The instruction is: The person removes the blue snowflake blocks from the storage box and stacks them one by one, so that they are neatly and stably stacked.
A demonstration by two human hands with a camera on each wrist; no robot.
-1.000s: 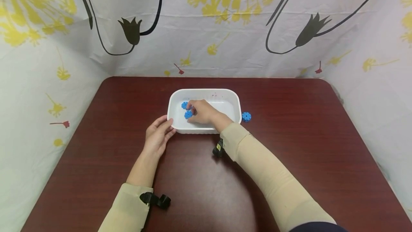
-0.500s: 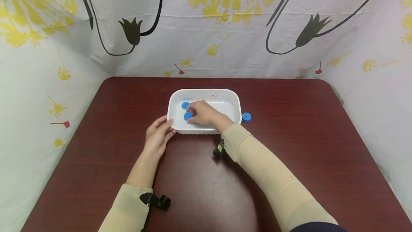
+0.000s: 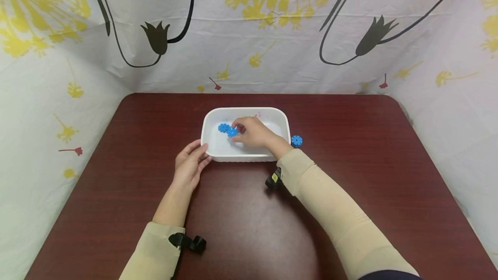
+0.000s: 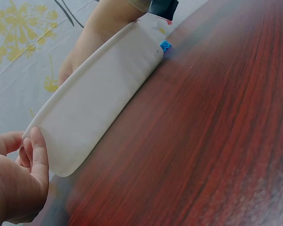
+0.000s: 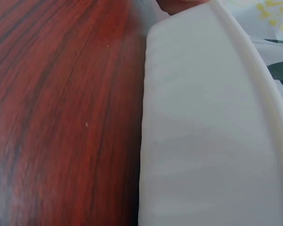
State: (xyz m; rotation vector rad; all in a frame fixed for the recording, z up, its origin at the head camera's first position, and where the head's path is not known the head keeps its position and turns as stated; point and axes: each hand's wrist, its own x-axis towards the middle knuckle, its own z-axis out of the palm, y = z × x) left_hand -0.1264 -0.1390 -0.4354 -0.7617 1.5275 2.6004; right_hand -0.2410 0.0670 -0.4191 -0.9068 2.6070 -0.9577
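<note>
A white rectangular tub (image 3: 245,158) stands on the table. At its front left corner my left hand (image 3: 189,165) grips the rim, thumb over the edge and fingers against the outer wall, as the left wrist view also shows. My right hand (image 3: 254,132) reaches inside the tub, thumb and fingertips curled about a blue notched disc (image 3: 232,132). Right beside that disc are more blue notched discs (image 3: 223,128), overlapping it in the head view. The right wrist view has mostly the tub's outer wall (image 5: 203,122), and the right hand's fingers are hidden there.
Against the tub's right side, on the table, lie blue notched discs (image 3: 296,141), seemingly stacked. The dark red wooden table (image 3: 241,211) has rounded far corners. A patterned white cloth (image 3: 233,33) hangs behind it and along the sides.
My right hand has shifted a little right and toward the back inside the tub. The disc at its fingertips moved with it, closer to the others. The left hand stays on the rim.
</note>
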